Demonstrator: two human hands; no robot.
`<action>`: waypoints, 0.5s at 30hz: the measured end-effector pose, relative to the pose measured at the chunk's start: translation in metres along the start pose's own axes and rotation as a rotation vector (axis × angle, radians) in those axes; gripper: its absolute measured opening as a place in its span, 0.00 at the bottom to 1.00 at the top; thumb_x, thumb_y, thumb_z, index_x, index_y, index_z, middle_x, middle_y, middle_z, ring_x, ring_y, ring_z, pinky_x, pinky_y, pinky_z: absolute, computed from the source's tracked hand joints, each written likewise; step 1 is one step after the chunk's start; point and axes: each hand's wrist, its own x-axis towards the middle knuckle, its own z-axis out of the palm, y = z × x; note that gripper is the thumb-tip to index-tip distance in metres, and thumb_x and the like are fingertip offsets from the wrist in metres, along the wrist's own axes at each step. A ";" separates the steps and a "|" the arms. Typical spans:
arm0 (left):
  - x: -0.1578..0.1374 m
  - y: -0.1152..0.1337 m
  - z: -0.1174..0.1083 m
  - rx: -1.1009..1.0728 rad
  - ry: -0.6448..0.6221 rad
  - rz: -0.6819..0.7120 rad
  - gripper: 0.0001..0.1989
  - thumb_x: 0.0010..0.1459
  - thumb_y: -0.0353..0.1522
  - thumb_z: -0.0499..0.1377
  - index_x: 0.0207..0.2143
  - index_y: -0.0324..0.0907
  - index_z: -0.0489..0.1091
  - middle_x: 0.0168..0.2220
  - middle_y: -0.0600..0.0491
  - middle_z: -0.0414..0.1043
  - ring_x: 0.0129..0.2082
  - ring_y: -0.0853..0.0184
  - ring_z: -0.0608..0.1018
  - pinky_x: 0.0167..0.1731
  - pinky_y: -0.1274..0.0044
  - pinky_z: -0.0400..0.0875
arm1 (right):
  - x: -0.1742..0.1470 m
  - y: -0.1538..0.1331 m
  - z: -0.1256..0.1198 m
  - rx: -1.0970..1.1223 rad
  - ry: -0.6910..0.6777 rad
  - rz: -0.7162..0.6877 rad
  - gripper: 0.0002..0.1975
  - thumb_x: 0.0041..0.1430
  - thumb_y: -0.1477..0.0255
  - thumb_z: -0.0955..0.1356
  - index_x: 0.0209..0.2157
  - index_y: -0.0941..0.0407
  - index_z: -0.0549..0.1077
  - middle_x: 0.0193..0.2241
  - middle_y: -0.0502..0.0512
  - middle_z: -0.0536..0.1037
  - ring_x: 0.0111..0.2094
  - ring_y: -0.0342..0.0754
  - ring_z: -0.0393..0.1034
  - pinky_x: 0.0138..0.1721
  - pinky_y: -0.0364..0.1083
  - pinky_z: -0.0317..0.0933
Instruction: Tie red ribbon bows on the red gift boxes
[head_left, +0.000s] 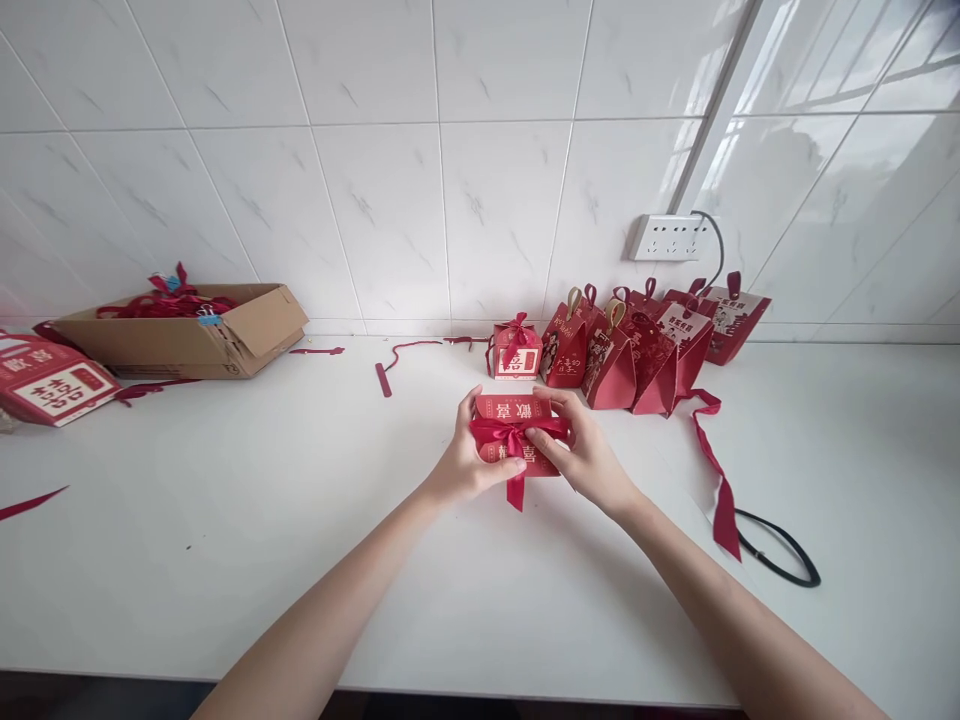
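Observation:
Between my two hands is a small red gift box point(538, 408) with pale printed characters. A shiny red ribbon point(515, 494) is tied across it in a bow, one tail hanging over the near side. My left hand point(471, 455) grips the box's left side, its thumb on the front by the bow. On the other side my right hand point(581, 445) holds the box, fingers at the far edge and thumb on the ribbon near the knot. Just behind stands a similar red box with a bow point(517, 358).
Several red handled boxes point(611, 370) stand at the back right, below a power strip point(670, 238). A cardboard box point(172, 350) of ribbon sits at the back left beside a larger red box point(56, 385). A loose ribbon point(709, 465) and a black loop point(787, 575) lie right.

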 end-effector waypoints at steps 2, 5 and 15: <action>0.001 0.000 -0.001 0.007 -0.005 0.014 0.49 0.42 0.29 0.67 0.59 0.52 0.38 0.55 0.46 0.63 0.53 0.57 0.72 0.53 0.61 0.67 | -0.001 -0.003 0.000 0.036 0.006 0.074 0.21 0.57 0.65 0.66 0.51 0.51 0.58 0.53 0.60 0.64 0.52 0.54 0.64 0.47 0.53 0.66; 0.002 0.000 -0.001 0.030 0.000 0.034 0.48 0.43 0.29 0.67 0.59 0.52 0.40 0.56 0.45 0.63 0.53 0.56 0.72 0.51 0.61 0.69 | -0.001 -0.006 -0.002 0.082 -0.012 0.151 0.25 0.55 0.64 0.67 0.52 0.51 0.55 0.54 0.61 0.62 0.55 0.55 0.61 0.46 0.54 0.67; 0.002 -0.004 -0.004 0.081 -0.008 0.070 0.46 0.44 0.32 0.67 0.57 0.53 0.39 0.56 0.46 0.60 0.53 0.58 0.71 0.52 0.61 0.67 | 0.003 0.001 -0.011 0.114 -0.211 0.094 0.34 0.55 0.67 0.68 0.60 0.50 0.48 0.57 0.62 0.59 0.53 0.54 0.63 0.53 0.58 0.62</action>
